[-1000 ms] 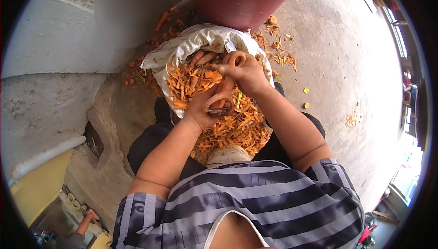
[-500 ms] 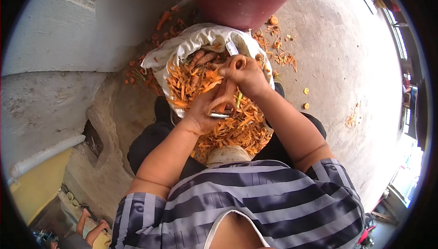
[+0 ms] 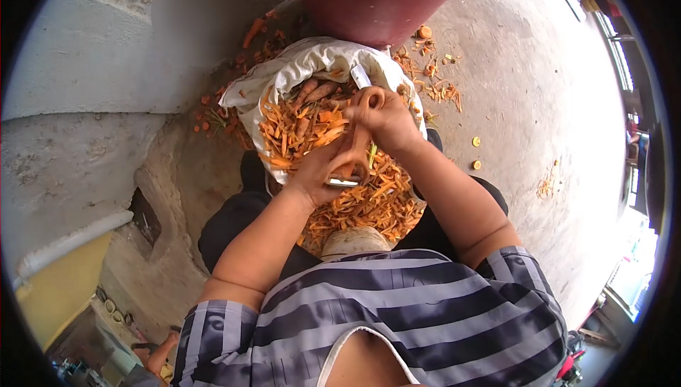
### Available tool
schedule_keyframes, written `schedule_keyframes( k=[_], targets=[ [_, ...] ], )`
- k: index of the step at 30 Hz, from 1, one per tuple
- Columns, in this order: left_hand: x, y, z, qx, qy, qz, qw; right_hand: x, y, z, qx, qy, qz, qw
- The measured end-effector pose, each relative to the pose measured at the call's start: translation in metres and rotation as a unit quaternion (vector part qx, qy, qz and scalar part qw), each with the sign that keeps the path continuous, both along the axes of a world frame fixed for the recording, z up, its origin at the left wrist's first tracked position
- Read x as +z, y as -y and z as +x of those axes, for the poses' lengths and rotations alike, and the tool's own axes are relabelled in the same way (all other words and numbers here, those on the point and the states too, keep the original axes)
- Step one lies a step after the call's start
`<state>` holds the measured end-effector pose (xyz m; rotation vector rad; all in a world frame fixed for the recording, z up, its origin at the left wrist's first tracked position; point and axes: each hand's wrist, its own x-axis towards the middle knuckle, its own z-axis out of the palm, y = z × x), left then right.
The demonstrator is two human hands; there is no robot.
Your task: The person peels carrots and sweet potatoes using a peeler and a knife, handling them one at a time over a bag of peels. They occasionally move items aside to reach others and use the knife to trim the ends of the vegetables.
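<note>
My left hand (image 3: 317, 170) is closed on a peeler (image 3: 342, 182), whose metal blade shows below its fingers. Slightly higher and to the right, my right hand (image 3: 389, 119) has its fingers curled round the upper part of a carrot (image 3: 360, 136). The carrot slants down between both hands, its lower end beside the blade; my fingers hide part of it. Under the hands, a white sack (image 3: 248, 108) with a rolled-down rim holds orange peelings (image 3: 376, 206) and several unpeeled carrots (image 3: 320, 91).
A large red tub (image 3: 376, 4) stands just beyond the sack. Carrot scraps (image 3: 443, 91) litter the concrete floor (image 3: 511, 82). A rough wall (image 3: 85, 53) rises at the left. Part of another person (image 3: 162, 354) shows at the lower left.
My left hand and the peeler have shifted very slightly; my right hand stays almost in place. The other person's limbs at the lower left have moved.
</note>
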<state>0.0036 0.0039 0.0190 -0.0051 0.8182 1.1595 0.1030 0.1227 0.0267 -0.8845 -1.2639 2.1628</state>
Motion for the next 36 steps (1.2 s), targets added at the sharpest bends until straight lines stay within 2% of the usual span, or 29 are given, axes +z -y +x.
schedule_keyframes(
  k=[2, 3, 4, 6, 9, 12, 14, 16, 18, 19, 21, 22, 24, 25, 26, 28, 31, 32, 34, 36],
  targets=[
    [0.001, 0.0, -0.004, -0.014, 0.079, -0.039, 0.996, -0.001, -0.02, 0.005, -0.054, 0.132, -0.008, 0.99],
    [-0.013, 0.003, -0.005, -0.026, 0.133, -0.058, 0.989, -0.027, -0.037, 0.008, -0.171, 0.062, -0.01, 0.983],
    [-0.01, 0.003, -0.004, -0.028, 0.156, -0.045, 0.986, -0.015, -0.051, 0.015, -0.217, 0.116, 0.005, 0.969],
    [-0.003, 0.004, -0.002, -0.035, 0.201, -0.019, 0.979, -0.016, -0.072, 0.021, -0.322, 0.147, 0.015, 0.935],
    [-0.005, 0.002, -0.006, 0.002, 0.16, -0.062, 0.985, 0.008, -0.048, 0.014, -0.265, 0.068, -0.014, 0.962],
    [-0.013, 0.002, -0.006, 0.012, 0.072, -0.02, 0.997, 0.017, -0.006, 0.0, -0.071, -0.004, -0.02, 0.997],
    [-0.009, 0.004, -0.003, 0.007, 0.041, -0.007, 0.999, 0.006, 0.0, 0.001, 0.056, 0.02, 0.095, 0.994],
    [-0.009, 0.004, -0.001, 0.001, 0.05, -0.018, 0.999, 0.009, -0.007, 0.002, -0.002, 0.068, -0.004, 0.998],
    [-0.018, 0.004, -0.005, -0.009, 0.098, -0.053, 0.994, -0.018, -0.033, 0.008, -0.119, 0.15, 0.026, 0.981],
    [-0.021, 0.005, -0.004, -0.012, 0.203, -0.023, 0.979, -0.018, -0.047, 0.012, -0.191, 0.152, 0.028, 0.969],
    [-0.017, 0.007, -0.002, -0.01, 0.138, -0.033, 0.99, -0.013, -0.064, 0.019, -0.296, 0.154, 0.031, 0.942],
    [-0.015, 0.006, -0.001, -0.01, 0.106, -0.038, 0.994, -0.01, -0.061, 0.019, -0.281, 0.129, 0.014, 0.951],
    [-0.025, 0.006, -0.008, -0.007, 0.144, -0.027, 0.989, 0.0, -0.046, 0.013, -0.243, 0.08, -0.02, 0.966],
    [-0.025, 0.005, -0.011, -0.003, 0.163, -0.022, 0.986, 0.002, -0.032, 0.005, -0.2, 0.004, -0.023, 0.98],
    [-0.023, 0.005, -0.009, 0.018, 0.141, -0.027, 0.99, 0.012, -0.017, 0.006, -0.113, 0.043, -0.034, 0.992],
    [-0.007, 0.001, -0.003, 0.057, 0.097, -0.037, 0.993, 0.004, 0.002, 0.002, 0.035, 0.015, 0.06, 0.997],
    [-0.025, 0.006, -0.003, 0.017, 0.125, -0.047, 0.991, 0.007, -0.009, 0.002, -0.032, 0.129, 0.006, 0.991],
    [-0.031, 0.007, -0.003, 0.001, 0.134, -0.046, 0.99, -0.029, -0.03, 0.008, -0.094, 0.135, 0.01, 0.986],
    [-0.016, 0.004, 0.001, 0.009, 0.119, -0.073, 0.99, -0.013, -0.054, 0.015, -0.227, 0.149, 0.012, 0.962],
    [-0.013, 0.004, 0.0, 0.0, 0.097, -0.07, 0.993, -0.016, -0.061, 0.019, -0.275, 0.132, -0.016, 0.952]
  ],
)
